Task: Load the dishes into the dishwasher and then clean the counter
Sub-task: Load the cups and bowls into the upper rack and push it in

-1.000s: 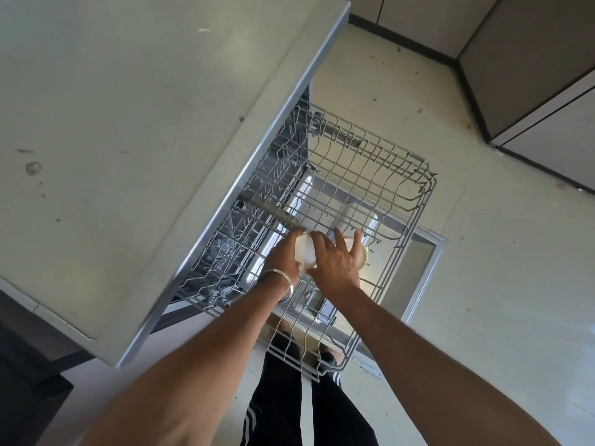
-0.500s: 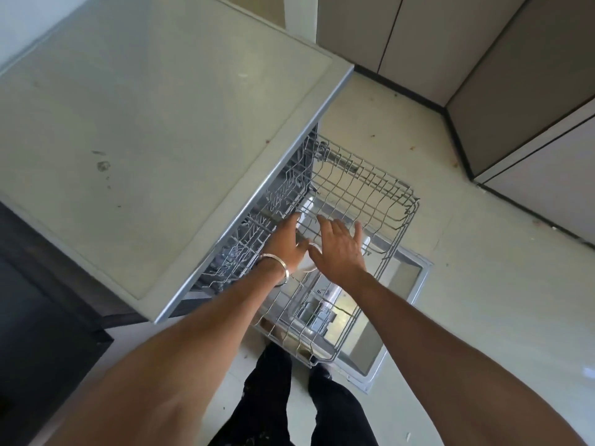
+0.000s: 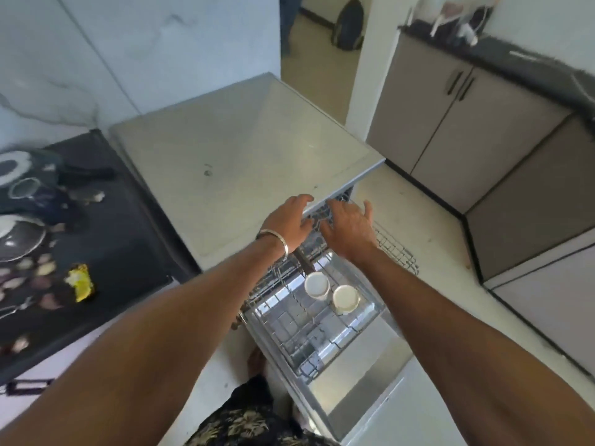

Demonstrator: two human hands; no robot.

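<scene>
Your left hand (image 3: 287, 222) & right hand (image 3: 349, 229) are hovering over the rack (image 3: 325, 320) by the counter (image 3: 238, 162) edge, fingers spread, gripping nothing. Two cups (image 3: 331, 291) are sitting in the rack, dishwasher door (image 3: 363, 397) hanging open.

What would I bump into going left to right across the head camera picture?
Yellow crumpled wrapper on the black counter → left hand with a metal bangle → right hand → grey wire dishwasher rack → beige two-door cupboard.
</scene>
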